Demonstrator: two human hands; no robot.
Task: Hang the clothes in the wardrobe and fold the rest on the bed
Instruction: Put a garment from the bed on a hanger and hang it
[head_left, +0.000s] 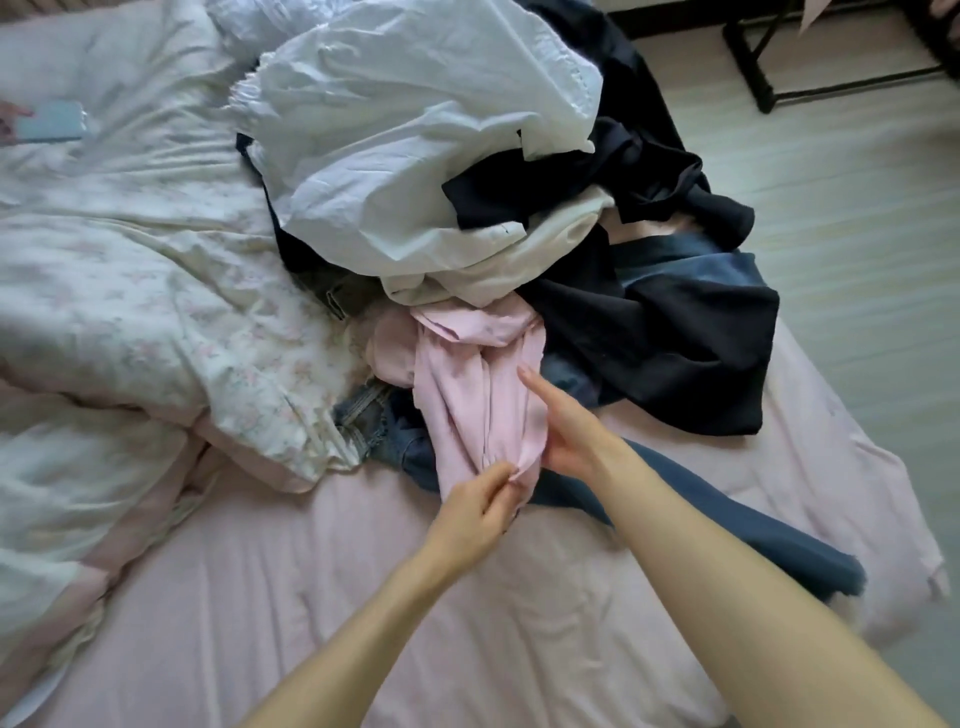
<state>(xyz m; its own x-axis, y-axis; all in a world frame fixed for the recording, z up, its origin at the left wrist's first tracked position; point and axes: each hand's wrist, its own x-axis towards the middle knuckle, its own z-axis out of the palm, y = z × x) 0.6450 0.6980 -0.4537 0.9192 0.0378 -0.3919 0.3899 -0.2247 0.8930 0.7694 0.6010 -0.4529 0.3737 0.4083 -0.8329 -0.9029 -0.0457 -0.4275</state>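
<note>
A pile of clothes lies on the bed's pink sheet (322, 597). A crumpled pink garment (467, 395) hangs out of the pile's near side. My left hand (478, 512) pinches its lower hem. My right hand (563, 421) lies along the garment's right side, index finger stretched out over the cloth and the other fingers hidden behind it. Above sit a large white garment (415, 156) and a cream one (493, 270). Dark navy clothes (670, 343) spread to the right. Blue jeans (727, 519) run under my right forearm, and a frayed denim piece (369, 421) shows at the left.
A rumpled floral duvet (130, 312) covers the bed's left half. A light blue phone (52, 122) lies on it at the far left. Pale floor (857, 234) runs along the bed's right edge. A black metal frame (758, 67) stands on the floor at the top right.
</note>
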